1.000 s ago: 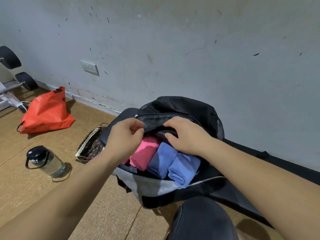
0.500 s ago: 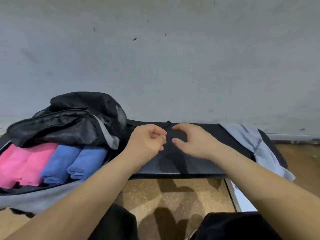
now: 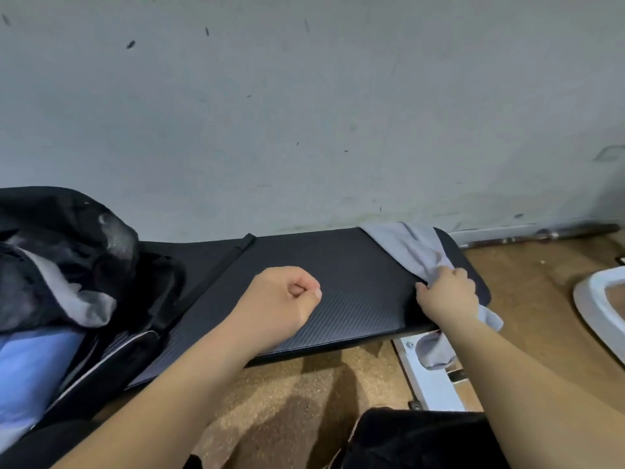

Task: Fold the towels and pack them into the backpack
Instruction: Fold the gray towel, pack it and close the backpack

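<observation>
A grey towel (image 3: pixel 406 243) lies crumpled over the right end of a black padded bench (image 3: pixel 304 265), one end hanging off the front edge. My right hand (image 3: pixel 446 292) grips the towel near the bench's front right corner. My left hand (image 3: pixel 284 299) hovers over the middle of the bench with its fingers curled, holding nothing. The black backpack (image 3: pixel 67 252) lies open at the left on the bench, with a folded blue towel (image 3: pixel 30 360) showing in its mouth.
A grey wall (image 3: pixel 304 113) rises right behind the bench. Brown cork floor (image 3: pixel 304 384) lies in front. A white frame (image 3: pixel 429 377) stands under the bench's right end, and a white curved object (image 3: pixel 598 306) sits at the right edge. My dark-clothed knees fill the bottom.
My view has swung right, away from the backpack. My right hand has moved right across the bench and taken hold of the grey towel. My left hand followed to mid-bench, still curled.
</observation>
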